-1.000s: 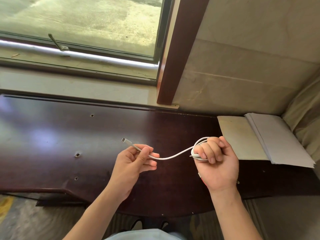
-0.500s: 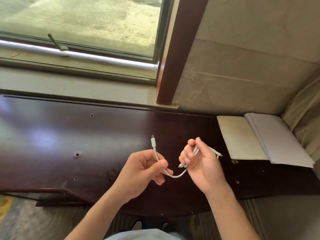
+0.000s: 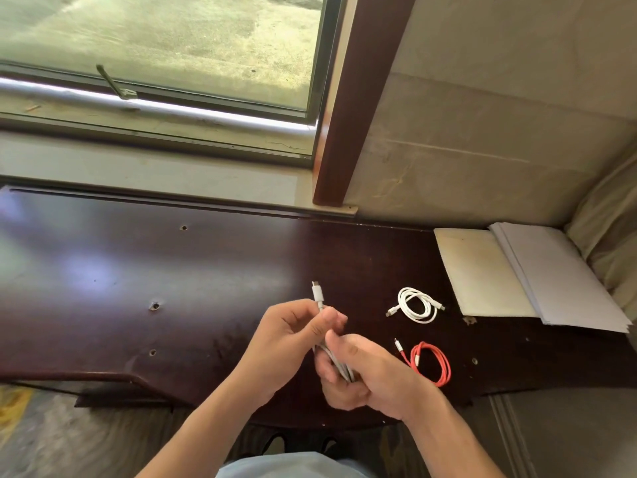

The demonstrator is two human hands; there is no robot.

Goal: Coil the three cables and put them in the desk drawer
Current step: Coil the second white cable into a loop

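Dark glossy wooden table (image 3: 213,270) under the window, and two cables are already coiled on it: a white coiled cable (image 3: 415,305) lies near the stack of pale papers (image 3: 524,274), and a red-orange coiled cable (image 3: 432,362) sits just in front of it, the two apart. Both hands are on the third, a thin white cable (image 3: 322,326), held above the table's front edge. The left hand (image 3: 293,343) pinches it just below the plug, which pokes straight up. The right hand (image 3: 365,374) closes its grip around several gathered strands lower down. So this looks like the last coil, nearly bundled. Next, I'd say, that loose plug end needs tucking in so the loops hold. No drawer is in sight yet; it still has to be found and opened.
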